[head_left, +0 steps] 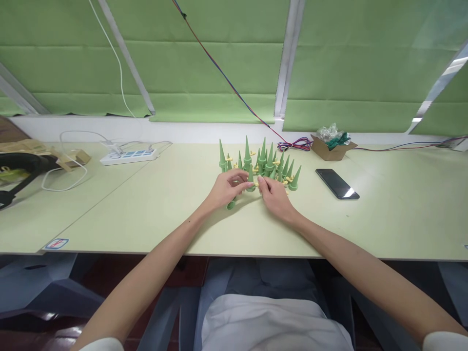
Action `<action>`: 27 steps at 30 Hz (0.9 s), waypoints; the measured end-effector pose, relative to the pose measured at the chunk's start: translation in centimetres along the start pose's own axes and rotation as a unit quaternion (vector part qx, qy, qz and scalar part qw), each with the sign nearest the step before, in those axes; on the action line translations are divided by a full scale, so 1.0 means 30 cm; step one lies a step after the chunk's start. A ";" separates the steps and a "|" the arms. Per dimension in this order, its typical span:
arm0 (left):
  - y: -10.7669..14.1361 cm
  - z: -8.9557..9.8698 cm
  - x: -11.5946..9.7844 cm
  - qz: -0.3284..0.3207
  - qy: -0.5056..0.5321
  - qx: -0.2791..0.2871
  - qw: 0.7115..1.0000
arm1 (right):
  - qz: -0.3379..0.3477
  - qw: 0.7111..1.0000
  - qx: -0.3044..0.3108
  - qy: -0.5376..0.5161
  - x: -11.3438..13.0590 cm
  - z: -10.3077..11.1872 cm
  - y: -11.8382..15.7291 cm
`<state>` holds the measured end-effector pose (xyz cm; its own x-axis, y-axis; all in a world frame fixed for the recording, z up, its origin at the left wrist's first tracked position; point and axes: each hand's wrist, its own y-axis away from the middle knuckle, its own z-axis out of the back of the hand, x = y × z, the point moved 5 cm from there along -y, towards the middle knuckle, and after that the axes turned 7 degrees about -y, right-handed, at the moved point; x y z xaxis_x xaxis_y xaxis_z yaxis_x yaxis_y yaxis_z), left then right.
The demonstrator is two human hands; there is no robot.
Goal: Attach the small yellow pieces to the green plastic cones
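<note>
Between my hands stands a green plastic watering spike (250, 179), its pointed tip up. My left hand (229, 186) is closed around it, with thumb and fingers at its base. A small yellow valve (256, 185) sticks out sideways from this spike, and my right hand (276, 196) pinches its outer end. The fingertips partly hide that grip. Behind my hands, several more green spikes (263, 153) stand in a cluster, many with yellow valves. One loose green spike (230, 205) lies by my left hand with its round opening toward me.
Right of the cluster lies a black phone (337, 184). Behind it is a small cardboard box (331, 152) holding clear and green plastic bags. A coiled red-blue cable (296, 144) rests by the wall. At left are a white power strip (129, 156) and a black object (27, 173).
</note>
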<state>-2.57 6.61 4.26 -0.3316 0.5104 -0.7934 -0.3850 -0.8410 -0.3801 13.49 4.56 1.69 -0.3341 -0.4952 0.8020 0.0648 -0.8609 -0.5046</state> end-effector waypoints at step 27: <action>-0.002 0.019 -0.014 -0.043 -0.067 0.002 0.997 | 0.031 0.999 -0.017 -0.020 0.031 0.024 0.006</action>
<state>-2.89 6.56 4.89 -0.4091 0.6002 -0.6873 -0.4207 -0.7924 -0.4417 13.85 3.87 2.57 -0.2929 -0.5529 0.7801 0.0518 -0.8238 -0.5645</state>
